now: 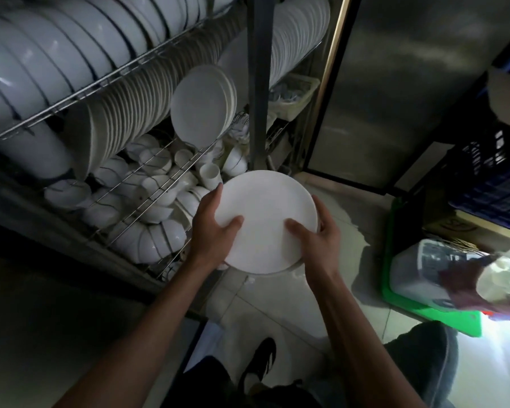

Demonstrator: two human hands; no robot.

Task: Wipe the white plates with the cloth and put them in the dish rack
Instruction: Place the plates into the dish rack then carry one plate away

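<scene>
I hold a small stack of white plates flat in front of me with both hands. My left hand grips its left rim, thumb on top, fingers underneath. My right hand grips the right rim the same way. Just beyond stands the wire dish rack, packed with upright white plates. A few white plates lean at the near end of the middle row. No cloth is in view.
White bowls and cups fill the rack's lower shelf. A dark post rises behind the plates I hold. To the right are a steel door, a dark blue crate and a green crate holding a plastic tub.
</scene>
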